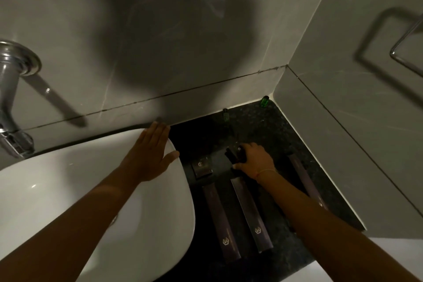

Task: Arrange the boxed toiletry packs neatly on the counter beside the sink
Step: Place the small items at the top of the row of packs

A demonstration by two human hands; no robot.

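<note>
Closing around a dark object (235,155), the right hand (256,161) has its grip curled.

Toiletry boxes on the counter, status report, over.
Left hand flat on sink rim, empty. Right hand gripping small dark item, identity unclear. Three long boxes lie roughly parallel. Green bottle in corner, clear.

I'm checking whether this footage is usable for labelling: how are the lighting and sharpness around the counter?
Head view: dim overall, the dark counter swallowing the long boxed packs; a large soft shadow darkens the wall tiles; glare only on the white sink and chrome tap; wide-angle bending at the edges; what the right hand grips is too dark to identify.
</note>
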